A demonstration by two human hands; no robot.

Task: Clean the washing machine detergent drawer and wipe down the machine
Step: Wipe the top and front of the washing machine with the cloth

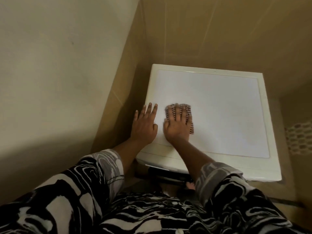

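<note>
Pressing a striped cloth (191, 127) with your flat right hand (177, 128), you have your left hand (144, 126) flat beside it on the washing machine top (219, 115), beige tiled walls (219, 31) around.

- The striped cloth (191, 127) is mostly hidden under the right hand (176, 128), its edges blurred.
- The washing machine (219, 107) front is hidden below its top; only a dark strip (168, 176) shows.
- The patterned sleeves (67, 200) are cut by the bottom edge.

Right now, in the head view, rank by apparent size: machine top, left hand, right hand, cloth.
1. machine top, by far the largest.
2. left hand and right hand: alike, no ranking.
3. cloth: smallest as seen, but it lies mostly hidden under the right hand, so its full size is unsure.
</note>
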